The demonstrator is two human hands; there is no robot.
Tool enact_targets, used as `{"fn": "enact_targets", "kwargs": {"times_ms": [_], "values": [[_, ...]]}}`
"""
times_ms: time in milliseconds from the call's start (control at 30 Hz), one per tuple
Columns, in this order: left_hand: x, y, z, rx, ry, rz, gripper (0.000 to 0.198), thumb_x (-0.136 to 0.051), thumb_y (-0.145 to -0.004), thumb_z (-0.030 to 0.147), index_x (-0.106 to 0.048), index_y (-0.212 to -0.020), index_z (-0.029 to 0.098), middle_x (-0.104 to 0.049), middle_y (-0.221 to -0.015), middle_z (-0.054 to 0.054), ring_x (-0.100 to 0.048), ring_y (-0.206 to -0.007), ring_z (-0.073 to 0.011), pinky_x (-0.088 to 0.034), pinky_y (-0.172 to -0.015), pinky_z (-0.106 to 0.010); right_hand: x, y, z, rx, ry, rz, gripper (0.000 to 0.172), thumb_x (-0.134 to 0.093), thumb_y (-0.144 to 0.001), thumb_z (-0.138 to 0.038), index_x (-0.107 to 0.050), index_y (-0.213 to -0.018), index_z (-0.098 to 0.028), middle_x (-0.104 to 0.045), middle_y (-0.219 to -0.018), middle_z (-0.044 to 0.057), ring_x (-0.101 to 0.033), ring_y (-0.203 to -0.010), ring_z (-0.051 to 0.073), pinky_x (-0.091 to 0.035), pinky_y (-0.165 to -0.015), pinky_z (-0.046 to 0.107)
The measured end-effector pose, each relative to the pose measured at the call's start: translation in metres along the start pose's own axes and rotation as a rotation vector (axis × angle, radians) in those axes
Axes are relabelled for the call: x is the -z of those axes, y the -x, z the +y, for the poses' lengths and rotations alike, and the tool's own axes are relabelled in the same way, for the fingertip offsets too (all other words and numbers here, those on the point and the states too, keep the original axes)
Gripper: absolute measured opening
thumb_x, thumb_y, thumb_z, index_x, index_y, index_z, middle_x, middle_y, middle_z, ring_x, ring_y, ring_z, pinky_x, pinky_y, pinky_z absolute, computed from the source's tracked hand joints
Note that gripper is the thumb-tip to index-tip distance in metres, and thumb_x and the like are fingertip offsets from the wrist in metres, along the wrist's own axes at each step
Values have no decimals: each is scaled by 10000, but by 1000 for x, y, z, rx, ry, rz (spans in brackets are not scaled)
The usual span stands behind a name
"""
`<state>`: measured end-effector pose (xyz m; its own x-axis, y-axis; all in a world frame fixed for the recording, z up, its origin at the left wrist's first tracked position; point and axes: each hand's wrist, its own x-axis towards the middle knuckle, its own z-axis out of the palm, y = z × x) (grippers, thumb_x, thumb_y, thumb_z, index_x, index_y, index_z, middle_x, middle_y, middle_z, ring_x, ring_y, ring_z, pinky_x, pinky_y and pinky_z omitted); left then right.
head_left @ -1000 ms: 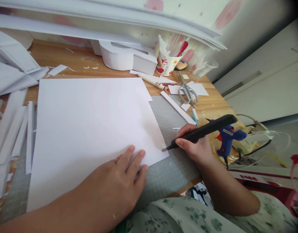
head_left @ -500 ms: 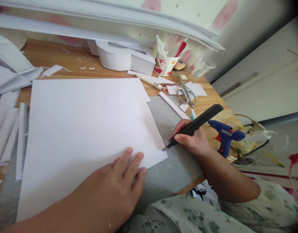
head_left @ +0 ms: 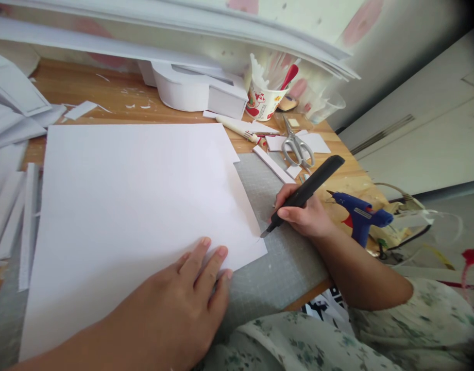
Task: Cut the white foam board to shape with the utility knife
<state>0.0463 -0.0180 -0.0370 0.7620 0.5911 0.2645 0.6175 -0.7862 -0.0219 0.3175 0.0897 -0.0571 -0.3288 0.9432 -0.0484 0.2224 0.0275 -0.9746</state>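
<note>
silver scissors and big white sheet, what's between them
Head view: grey cutting mat, a narrow white strip and, farther back, a white tube and small white pieces.

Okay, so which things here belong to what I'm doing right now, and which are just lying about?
In use:
knife, in your right hand
sheet, under your left hand
mat, beneath the sheet

Seemingly just lying about:
scissors
glue gun
cup
strips at the left

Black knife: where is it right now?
In the head view, right of centre, the black knife is in the right hand, its blade at the right edge of the white sheet, near the lower right corner.
</note>
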Motion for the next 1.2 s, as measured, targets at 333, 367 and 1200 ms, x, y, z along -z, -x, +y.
{"fn": "enact_targets", "kwargs": {"times_ms": [333,367,1200], "values": [[6,0,0,-37,-10,-54,274,-464,-869,184,-691,-1024,176,-661,-1153,-135,-615,-1045,-314,-511,-748,-412,-7,3,5,-20,-52,150,285,-785,-577,-405,-590,-634,-205,-564,-544,-22,-568,-487,154,-454,-441,274],[6,1,0,-36,-11,-69,269,-473,-870,184,-680,-1040,173,-652,-1168,-141,-607,-1059,-315,-509,-761,-415,-8,3,3,-26,-58,166,284,-786,-571,-397,-586,-627,-204,-557,-546,-24,-567,-486,152,-458,-442,274],[-9,10,2,-26,8,-127,362,-518,-804,75,-605,-1140,179,-583,-1264,-147,-514,-1177,-340,-474,-860,-445,-43,22,-7,-35,-237,403,207,-740,-581,-291,-552,-580,-203,-432,-439,-75,-414,-385,87,-402,-393,241]]}}
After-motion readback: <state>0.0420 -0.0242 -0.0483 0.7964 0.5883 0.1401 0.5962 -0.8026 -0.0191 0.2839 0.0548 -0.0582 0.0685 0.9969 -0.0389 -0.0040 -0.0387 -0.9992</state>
